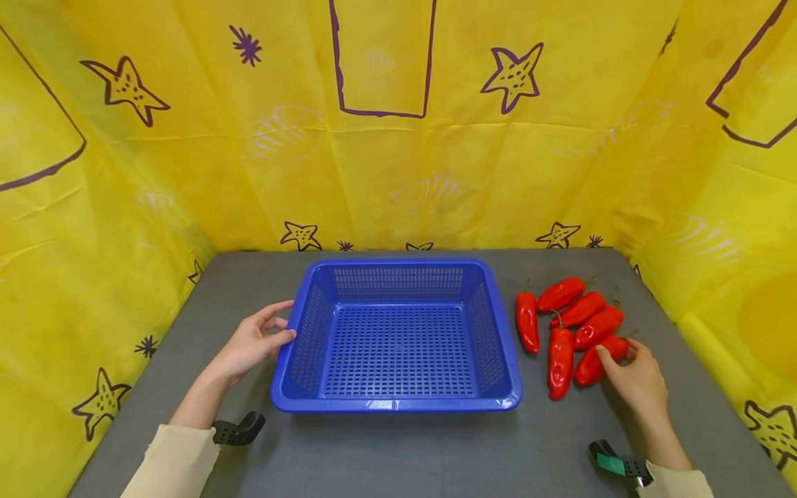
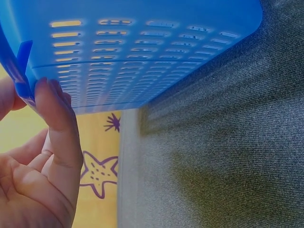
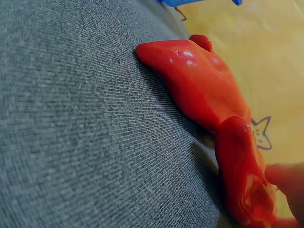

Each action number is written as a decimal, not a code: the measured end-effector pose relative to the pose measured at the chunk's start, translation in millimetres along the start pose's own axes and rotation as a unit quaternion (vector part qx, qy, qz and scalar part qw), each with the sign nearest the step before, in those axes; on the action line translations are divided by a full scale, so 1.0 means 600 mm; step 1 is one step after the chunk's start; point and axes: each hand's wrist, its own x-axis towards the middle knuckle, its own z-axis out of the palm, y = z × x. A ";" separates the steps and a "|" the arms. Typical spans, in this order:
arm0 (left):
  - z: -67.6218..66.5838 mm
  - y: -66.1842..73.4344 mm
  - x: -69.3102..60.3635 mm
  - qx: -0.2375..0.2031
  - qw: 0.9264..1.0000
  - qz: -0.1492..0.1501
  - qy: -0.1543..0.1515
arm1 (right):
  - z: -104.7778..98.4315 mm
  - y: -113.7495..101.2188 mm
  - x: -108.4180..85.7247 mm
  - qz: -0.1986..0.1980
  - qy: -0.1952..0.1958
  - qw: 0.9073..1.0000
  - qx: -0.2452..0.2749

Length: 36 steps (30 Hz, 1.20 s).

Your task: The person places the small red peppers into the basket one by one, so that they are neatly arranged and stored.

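Note:
A blue plastic basket with slotted walls and floor stands mid-table, nothing inside it. My left hand pinches its left rim, and the left wrist view has the fingers bent at that rim. To the basket's right lie several glossy red peppers. My right hand holds the nearest right one, a red pepper, between thumb and fingers. In the right wrist view this pepper rests close to the cloth, the thumb against its side. Another red pepper lies beyond it.
A dark grey cloth covers the table. Yellow curtains with starfish drawings enclose it at the back and both sides. The single red pepper nearest the basket lies just off its right wall. Each wrist wears a black strap mount.

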 end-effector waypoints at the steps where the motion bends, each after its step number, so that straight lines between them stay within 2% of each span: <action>1: 0.000 0.000 0.000 -0.003 1.000 -0.001 -0.002 | 0.001 0.000 0.001 -0.003 0.002 1.000 -0.002; 7: -0.003 0.001 -0.003 -0.021 1.000 -0.005 -0.012 | 0.002 0.000 0.004 -0.008 0.000 1.000 -0.009; 13: -0.004 0.003 -0.005 -0.021 1.000 -0.010 -0.016 | -0.001 0.002 0.004 -0.019 -0.011 1.000 -0.013; 19: -0.003 0.003 -0.004 -0.018 1.000 -0.011 -0.017 | -0.003 0.003 0.003 -0.034 0.004 0.999 -0.009; 23: -0.002 0.003 -0.003 -0.017 1.000 -0.010 -0.019 | -0.004 0.004 0.002 -0.034 0.016 0.999 -0.004; 30: -0.002 0.003 -0.001 -0.021 0.999 -0.009 -0.022 | -0.008 0.003 0.000 -0.028 0.016 0.999 0.008; 36: -0.003 0.003 -0.001 -0.025 0.999 -0.011 -0.023 | -0.011 0.002 -0.003 -0.015 -0.002 1.000 0.026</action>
